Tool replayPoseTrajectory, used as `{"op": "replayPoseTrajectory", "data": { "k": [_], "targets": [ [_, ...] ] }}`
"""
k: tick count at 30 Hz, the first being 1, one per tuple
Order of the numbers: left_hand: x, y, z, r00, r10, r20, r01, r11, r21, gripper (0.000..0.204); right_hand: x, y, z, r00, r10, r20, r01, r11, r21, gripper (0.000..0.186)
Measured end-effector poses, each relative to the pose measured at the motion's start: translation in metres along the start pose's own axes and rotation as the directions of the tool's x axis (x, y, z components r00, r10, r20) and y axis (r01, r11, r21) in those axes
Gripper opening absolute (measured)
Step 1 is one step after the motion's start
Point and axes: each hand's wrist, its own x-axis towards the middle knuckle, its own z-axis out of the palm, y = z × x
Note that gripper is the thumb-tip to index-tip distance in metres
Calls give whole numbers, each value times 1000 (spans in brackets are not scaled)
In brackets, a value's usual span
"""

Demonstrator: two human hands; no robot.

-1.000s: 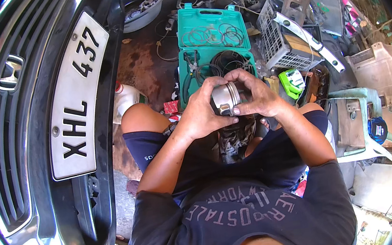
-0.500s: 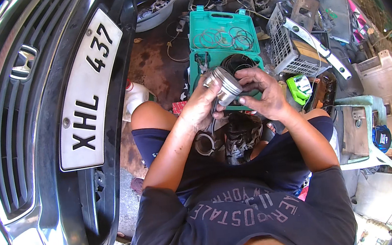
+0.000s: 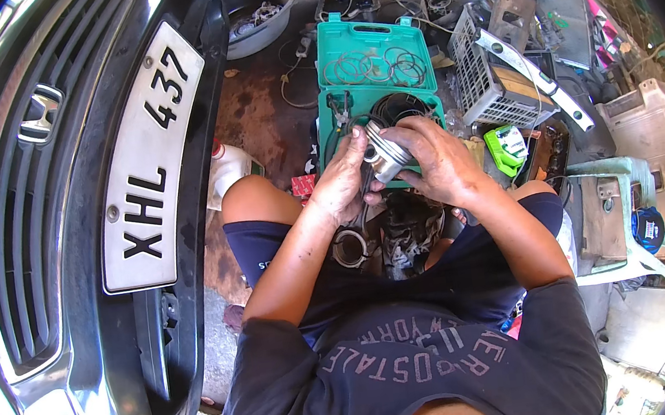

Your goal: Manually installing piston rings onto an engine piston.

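Observation:
A silvery engine piston (image 3: 386, 162) with ring grooves is held in front of me, tilted on its side. My left hand (image 3: 343, 175) grips it from the left, thumb along its side. My right hand (image 3: 435, 159) closes round its grooved end from the right, fingers over the top and thumb below. From the piston a connecting rod (image 3: 349, 246) runs down toward my lap, its big round end hanging there. Just beyond my hands lies an open green plastic case (image 3: 373, 39), with several thin piston rings (image 3: 406, 64) in its lid and pliers (image 3: 340, 108) in its base.
A car's front bumper (image 3: 202, 140) rises close on the left. Behind my left knee stands a white bottle (image 3: 230, 170); a grey basin (image 3: 267, 30) is farther back. To the right are a grey crate (image 3: 477, 76), a bright green box (image 3: 506, 148) and a pale green chair (image 3: 641, 254).
My right hand has moved left and closed in on the grooved end of the piston, its fingers now wrapped over the top. The piston has turned slightly in my left hand.

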Motion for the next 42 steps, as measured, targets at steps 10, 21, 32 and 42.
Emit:
{"op": "replayPoseTrajectory", "data": {
  "k": [10, 21, 32, 42],
  "targets": [
    [0, 3, 2, 998, -54, -27, 50, 990, -133, 56, -4, 10, 15, 994, 85, -73, -68, 976, 209, 56],
    [1, 1, -5, 993, 12, 119, 37, 916, -399, 62, -2, 4, 10, 930, -136, -341, 128, 991, -46, 23],
    [0, -1, -4, 972, 72, 224, 48, 872, -486, 67, -10, 13, 22, 876, 481, 22, -341, 588, 733, 34],
    [5, -3, -13, 958, 102, 267, 12, 919, -393, 62, -8, 12, 9, 829, 497, 258, -408, 220, 886, 22]
  ]
}}
